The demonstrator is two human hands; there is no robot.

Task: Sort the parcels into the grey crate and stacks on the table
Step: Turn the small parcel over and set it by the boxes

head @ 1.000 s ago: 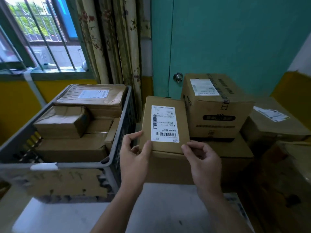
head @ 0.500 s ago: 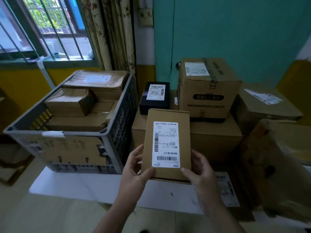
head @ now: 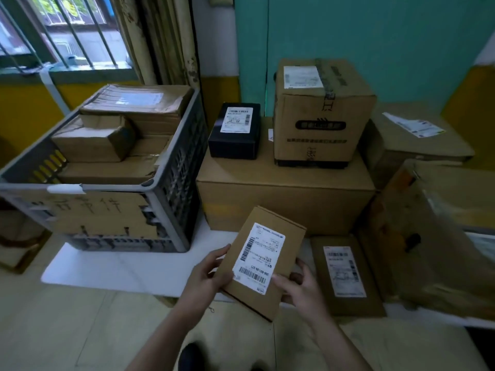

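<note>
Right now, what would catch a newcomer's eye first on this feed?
The flat brown parcel with its white label, tilted and held by the left hand and right hand, low in the centre. To the left, the grey crate stands on the table, packed with brown parcels. Behind the held parcel, a black box and a tall carton sit side by side on a large carton.

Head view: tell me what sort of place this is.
Probably a small parcel sorting room, makeshift rather than a warehouse: a grey crate packed with parcels, labelled boxes stacked on a table, and a barred window with a curtain, as in an ordinary room.
</note>
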